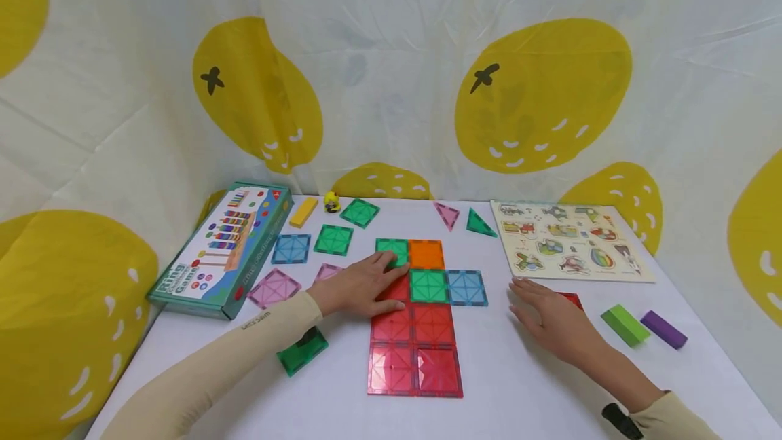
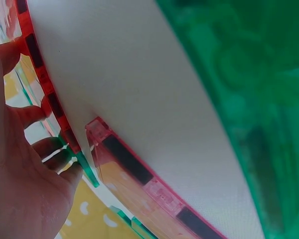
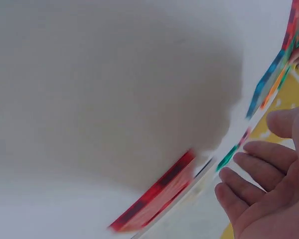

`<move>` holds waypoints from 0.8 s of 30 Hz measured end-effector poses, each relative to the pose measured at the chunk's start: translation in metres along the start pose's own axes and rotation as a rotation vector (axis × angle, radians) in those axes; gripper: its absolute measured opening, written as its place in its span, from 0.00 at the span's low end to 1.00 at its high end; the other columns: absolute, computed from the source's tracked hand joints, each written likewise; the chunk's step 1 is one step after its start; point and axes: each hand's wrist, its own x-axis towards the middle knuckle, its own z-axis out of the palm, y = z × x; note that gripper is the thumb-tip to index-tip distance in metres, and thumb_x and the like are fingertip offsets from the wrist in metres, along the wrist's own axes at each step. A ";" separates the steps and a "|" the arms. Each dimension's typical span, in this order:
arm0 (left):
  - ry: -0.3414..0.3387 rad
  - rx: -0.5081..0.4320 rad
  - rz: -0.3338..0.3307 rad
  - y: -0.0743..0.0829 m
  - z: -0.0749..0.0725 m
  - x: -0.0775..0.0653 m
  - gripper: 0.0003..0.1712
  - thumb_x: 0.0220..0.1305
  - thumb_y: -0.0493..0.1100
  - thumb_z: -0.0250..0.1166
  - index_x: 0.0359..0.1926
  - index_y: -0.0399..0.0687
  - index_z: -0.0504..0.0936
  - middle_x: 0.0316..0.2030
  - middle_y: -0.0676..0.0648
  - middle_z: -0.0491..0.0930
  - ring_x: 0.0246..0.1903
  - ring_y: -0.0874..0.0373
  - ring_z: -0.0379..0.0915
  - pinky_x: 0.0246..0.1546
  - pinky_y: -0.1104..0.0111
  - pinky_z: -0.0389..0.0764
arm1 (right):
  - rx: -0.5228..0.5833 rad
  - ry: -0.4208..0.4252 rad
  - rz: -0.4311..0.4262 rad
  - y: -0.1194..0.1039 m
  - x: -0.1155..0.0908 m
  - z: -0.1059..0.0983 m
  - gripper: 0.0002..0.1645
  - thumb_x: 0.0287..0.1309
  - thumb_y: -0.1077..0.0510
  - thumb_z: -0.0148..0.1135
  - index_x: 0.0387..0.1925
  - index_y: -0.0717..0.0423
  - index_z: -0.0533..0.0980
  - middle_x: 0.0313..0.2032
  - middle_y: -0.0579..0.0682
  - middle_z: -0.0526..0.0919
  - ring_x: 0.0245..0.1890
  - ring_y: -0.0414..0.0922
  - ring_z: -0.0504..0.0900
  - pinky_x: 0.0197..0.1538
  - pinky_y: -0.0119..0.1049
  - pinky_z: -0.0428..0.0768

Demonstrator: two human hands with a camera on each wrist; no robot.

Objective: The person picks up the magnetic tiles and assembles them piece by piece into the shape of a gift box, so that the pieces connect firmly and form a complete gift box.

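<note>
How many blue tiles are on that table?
2: one blue tile lies just right of the game box; the other blue tile sits right beside a green tile near the middle. No others show, though some could be hidden.

Your left grip (image 1: pixel 364 287) hides part of a red magnetic tile (image 1: pixel 400 289); your wrist covers part of a pink tile (image 1: pixel 328 270). Your left sleeve (image 1: pixel 214 365) overlaps a dark green tile (image 1: pixel 303 356) and leaves the bottom edge. Your right grip (image 1: pixel 559 324) covers most of another red tile (image 1: pixel 572 299), blurred in your right wrist view. The yellow figurine (image 1: pixel 332 202) is too small to make out.
</note>
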 end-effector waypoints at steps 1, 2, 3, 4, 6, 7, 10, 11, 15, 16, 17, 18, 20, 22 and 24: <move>0.001 0.000 -0.001 0.000 0.000 0.000 0.49 0.73 0.75 0.53 0.84 0.54 0.59 0.71 0.43 0.61 0.71 0.50 0.58 0.66 0.59 0.75 | -0.003 0.008 -0.002 0.004 -0.003 -0.002 0.27 0.68 0.58 0.71 0.65 0.64 0.80 0.66 0.61 0.79 0.69 0.63 0.73 0.62 0.63 0.77; -0.002 0.004 -0.002 0.000 0.000 -0.001 0.50 0.73 0.75 0.53 0.84 0.55 0.58 0.71 0.43 0.61 0.71 0.50 0.57 0.66 0.59 0.74 | -0.006 0.016 -0.002 0.009 -0.006 -0.003 0.26 0.67 0.60 0.71 0.64 0.65 0.81 0.65 0.61 0.80 0.68 0.64 0.74 0.62 0.63 0.76; -0.002 0.004 -0.002 0.000 0.000 -0.001 0.50 0.73 0.75 0.52 0.84 0.55 0.58 0.71 0.43 0.61 0.71 0.50 0.57 0.67 0.59 0.74 | -0.010 0.025 -0.004 0.013 -0.008 -0.005 0.25 0.66 0.62 0.71 0.62 0.65 0.82 0.63 0.62 0.81 0.67 0.64 0.75 0.62 0.64 0.76; -0.002 0.007 -0.001 0.000 0.000 -0.001 0.50 0.74 0.75 0.52 0.84 0.55 0.58 0.72 0.43 0.60 0.71 0.50 0.57 0.67 0.59 0.74 | -0.013 0.030 0.001 0.017 -0.010 -0.007 0.24 0.65 0.63 0.71 0.61 0.66 0.82 0.62 0.62 0.82 0.66 0.64 0.76 0.62 0.64 0.76; 0.001 0.013 -0.001 0.000 0.001 -0.001 0.50 0.74 0.75 0.51 0.84 0.55 0.58 0.72 0.43 0.60 0.72 0.50 0.57 0.67 0.59 0.74 | -0.026 0.032 0.011 0.025 -0.015 -0.009 0.23 0.64 0.64 0.72 0.60 0.67 0.83 0.60 0.63 0.83 0.64 0.65 0.78 0.61 0.65 0.76; 0.000 0.019 -0.001 0.000 0.001 -0.001 0.50 0.74 0.76 0.51 0.85 0.55 0.57 0.73 0.43 0.60 0.72 0.50 0.56 0.67 0.59 0.73 | -0.028 0.028 0.023 0.028 -0.017 -0.011 0.23 0.64 0.64 0.72 0.60 0.67 0.82 0.60 0.64 0.83 0.63 0.65 0.79 0.61 0.64 0.77; 0.001 0.015 0.000 0.000 0.000 -0.001 0.49 0.74 0.75 0.51 0.84 0.55 0.57 0.73 0.42 0.59 0.72 0.50 0.56 0.67 0.59 0.73 | -0.042 0.014 0.054 0.037 -0.023 -0.013 0.24 0.64 0.64 0.72 0.60 0.67 0.82 0.59 0.65 0.83 0.61 0.67 0.79 0.59 0.65 0.78; 0.001 0.010 0.000 0.001 -0.001 -0.001 0.49 0.74 0.74 0.52 0.84 0.54 0.58 0.73 0.42 0.59 0.72 0.50 0.56 0.67 0.59 0.73 | -0.048 0.011 0.059 0.039 -0.025 -0.014 0.24 0.64 0.64 0.72 0.60 0.67 0.82 0.58 0.66 0.83 0.61 0.67 0.79 0.58 0.65 0.78; -0.008 0.001 -0.002 0.003 -0.002 -0.001 0.49 0.74 0.73 0.53 0.84 0.54 0.58 0.74 0.41 0.59 0.73 0.48 0.56 0.68 0.58 0.73 | -0.070 -0.004 0.085 0.047 -0.033 -0.014 0.24 0.61 0.65 0.73 0.59 0.66 0.83 0.58 0.66 0.84 0.60 0.69 0.80 0.56 0.65 0.80; -0.011 0.001 -0.004 0.003 -0.002 -0.001 0.49 0.74 0.73 0.53 0.84 0.54 0.57 0.75 0.41 0.59 0.73 0.48 0.56 0.68 0.57 0.73 | -0.073 -0.008 0.089 0.048 -0.034 -0.013 0.24 0.61 0.66 0.73 0.59 0.66 0.83 0.58 0.66 0.84 0.59 0.69 0.80 0.55 0.65 0.80; -0.013 0.003 -0.007 0.003 -0.002 -0.001 0.49 0.75 0.74 0.53 0.85 0.54 0.57 0.75 0.41 0.58 0.74 0.48 0.55 0.68 0.57 0.73 | -0.077 -0.010 0.092 0.049 -0.036 -0.013 0.24 0.61 0.66 0.73 0.59 0.66 0.83 0.57 0.66 0.84 0.59 0.69 0.80 0.55 0.65 0.80; -0.014 0.006 -0.008 0.002 -0.001 -0.001 0.49 0.75 0.74 0.53 0.85 0.54 0.56 0.76 0.41 0.58 0.74 0.48 0.55 0.68 0.57 0.72 | -0.081 -0.011 0.092 0.051 -0.037 -0.012 0.24 0.61 0.66 0.73 0.59 0.65 0.84 0.57 0.65 0.84 0.59 0.69 0.80 0.55 0.65 0.80; -0.014 0.006 -0.012 0.002 0.000 -0.001 0.49 0.74 0.74 0.53 0.85 0.55 0.56 0.76 0.41 0.57 0.74 0.47 0.55 0.68 0.56 0.72 | -0.088 -0.008 0.086 0.052 -0.038 -0.010 0.24 0.60 0.66 0.74 0.59 0.64 0.84 0.56 0.64 0.85 0.58 0.68 0.81 0.54 0.65 0.80; -0.013 0.006 -0.014 0.001 0.001 -0.001 0.49 0.74 0.74 0.52 0.85 0.55 0.56 0.77 0.41 0.57 0.75 0.47 0.54 0.69 0.56 0.72 | -0.104 -0.005 0.074 0.053 -0.039 -0.008 0.25 0.59 0.65 0.75 0.59 0.63 0.84 0.55 0.63 0.86 0.57 0.68 0.82 0.53 0.65 0.81; -0.011 0.006 -0.017 0.001 0.001 -0.001 0.49 0.74 0.74 0.52 0.85 0.55 0.56 0.77 0.41 0.57 0.75 0.47 0.54 0.68 0.56 0.72 | -0.116 0.000 0.055 0.053 -0.039 -0.006 0.25 0.58 0.65 0.76 0.59 0.62 0.85 0.55 0.62 0.86 0.56 0.67 0.83 0.53 0.64 0.82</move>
